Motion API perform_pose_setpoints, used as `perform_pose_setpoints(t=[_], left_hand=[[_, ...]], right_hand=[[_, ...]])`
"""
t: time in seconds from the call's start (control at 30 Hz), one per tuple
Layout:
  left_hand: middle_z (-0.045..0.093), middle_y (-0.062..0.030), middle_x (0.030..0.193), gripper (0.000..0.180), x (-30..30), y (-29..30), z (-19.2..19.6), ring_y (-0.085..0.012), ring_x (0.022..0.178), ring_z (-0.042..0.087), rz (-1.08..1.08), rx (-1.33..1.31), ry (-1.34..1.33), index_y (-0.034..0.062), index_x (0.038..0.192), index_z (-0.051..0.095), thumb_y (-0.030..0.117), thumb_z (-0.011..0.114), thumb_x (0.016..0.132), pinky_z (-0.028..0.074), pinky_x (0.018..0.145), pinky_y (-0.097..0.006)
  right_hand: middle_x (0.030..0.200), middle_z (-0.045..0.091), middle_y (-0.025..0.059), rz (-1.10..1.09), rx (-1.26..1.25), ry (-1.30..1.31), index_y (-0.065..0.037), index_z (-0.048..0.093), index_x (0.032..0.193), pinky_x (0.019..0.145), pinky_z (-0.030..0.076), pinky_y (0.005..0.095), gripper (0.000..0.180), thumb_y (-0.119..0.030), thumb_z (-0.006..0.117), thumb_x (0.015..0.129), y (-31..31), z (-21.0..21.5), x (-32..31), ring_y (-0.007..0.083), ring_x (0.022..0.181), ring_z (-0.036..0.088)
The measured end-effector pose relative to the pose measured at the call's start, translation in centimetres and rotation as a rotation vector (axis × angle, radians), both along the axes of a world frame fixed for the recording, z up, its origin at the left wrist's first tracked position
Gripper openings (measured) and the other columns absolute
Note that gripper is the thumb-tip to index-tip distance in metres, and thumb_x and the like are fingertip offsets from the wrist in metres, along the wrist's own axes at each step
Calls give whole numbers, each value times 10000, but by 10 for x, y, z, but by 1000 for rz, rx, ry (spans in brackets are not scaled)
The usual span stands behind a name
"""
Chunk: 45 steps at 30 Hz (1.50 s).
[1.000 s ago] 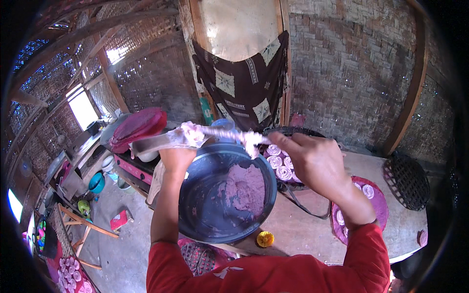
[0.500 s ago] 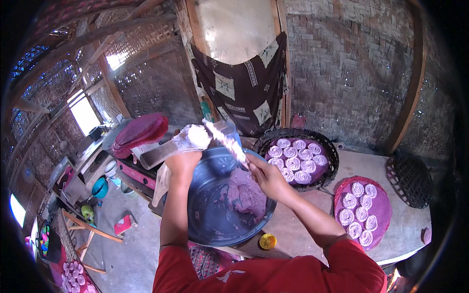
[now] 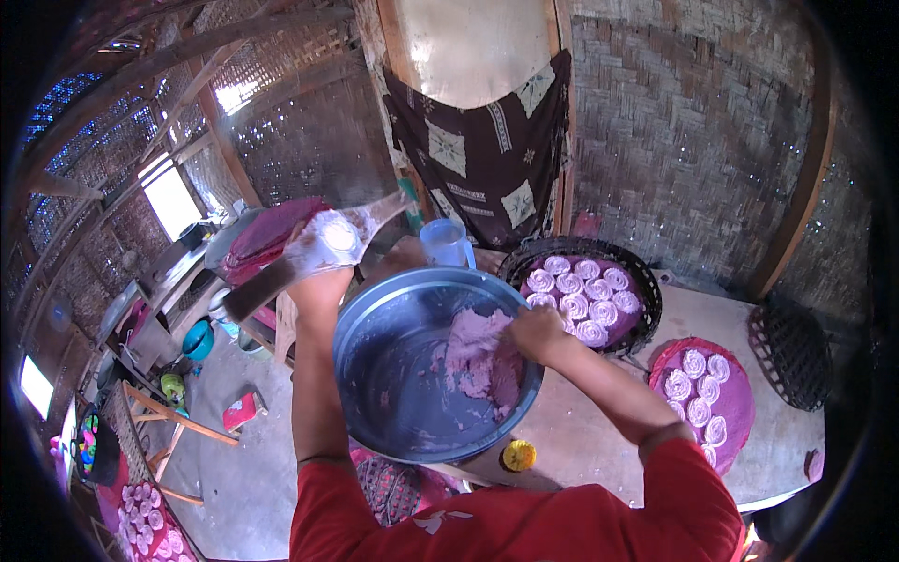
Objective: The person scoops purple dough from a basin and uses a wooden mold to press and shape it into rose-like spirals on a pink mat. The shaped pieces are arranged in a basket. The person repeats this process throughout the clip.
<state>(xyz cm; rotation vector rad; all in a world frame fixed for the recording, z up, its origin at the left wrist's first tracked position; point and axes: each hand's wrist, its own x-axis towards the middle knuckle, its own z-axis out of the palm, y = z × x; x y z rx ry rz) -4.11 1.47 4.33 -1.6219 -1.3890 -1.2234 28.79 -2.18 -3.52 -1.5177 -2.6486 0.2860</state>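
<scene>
My left hand (image 3: 320,288) grips a long dough press (image 3: 272,277) with tapering ends, raised over the left rim of a large blue-grey basin (image 3: 438,448). Pale dough (image 3: 339,234) fills the round opening in the press's middle. Inside the basin, a lump of pinkish-purple dough (image 3: 476,342) lies toward the right wall, with smears around it. My right hand (image 3: 536,333) is closed at the basin's right rim, beside the dough. It holds a dough-coated stick, now mostly hidden by the hand and the dough.
A blue plastic jug (image 3: 446,245) stands behind the basin. To the right are a black woven basket (image 3: 655,323) and a round pink mat (image 3: 740,398), both bearing dough swirls. A yellow mould (image 3: 518,456) sits by the table's front edge. An upturned dark basket (image 3: 791,356) lies far right.
The press has moved left and turned, its round opening now facing up. My right hand has brought the stick down from beside the press to the dough in the basin.
</scene>
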Motion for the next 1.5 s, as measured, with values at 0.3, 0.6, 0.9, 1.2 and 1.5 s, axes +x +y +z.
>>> perform_pose_setpoints(t=[0.3,0.6,0.9,1.2,1.5], left_hand=[[483,-30,766,145,30,-60,12,-163,660,471,-1851,-30,-1360,70,865,565,210,576,902,404,614,-347],[657,-109,1011,249,90,-75,-65,-279,997,615,-470,-306,-582,61,1114,654,165,620,891,459,893,-403],[656,-135,759,325,220,-143,-67,-346,743,658,-682,-340,318,100,886,649,386,741,764,508,741,-489],[611,-145,1200,492,352,-174,-96,-332,1151,563,-1348,-880,140,108,1238,568,246,741,799,421,979,-448],[637,-114,1185,396,481,-177,-88,-230,1120,594,-1825,-1096,82,102,1192,631,143,752,817,455,962,-354]], right_hand=[[1536,263,256,532,-1262,1204,-101,277,1516,1113,324,488,892,-746,302,902,-12,-1,-47,396,1302,451],[798,542,98,203,-1452,1951,-46,415,1325,339,347,225,804,-722,427,891,-103,-24,49,110,464,427],[995,545,138,78,207,990,23,251,1439,665,484,373,853,-475,650,872,-157,38,145,228,781,573],[1199,510,351,-68,192,525,12,225,1447,782,533,528,1023,-584,710,773,-226,32,226,514,906,619],[1374,452,272,-348,-870,1111,89,189,1467,1027,436,438,1258,-908,350,717,-296,10,385,316,1247,509]])
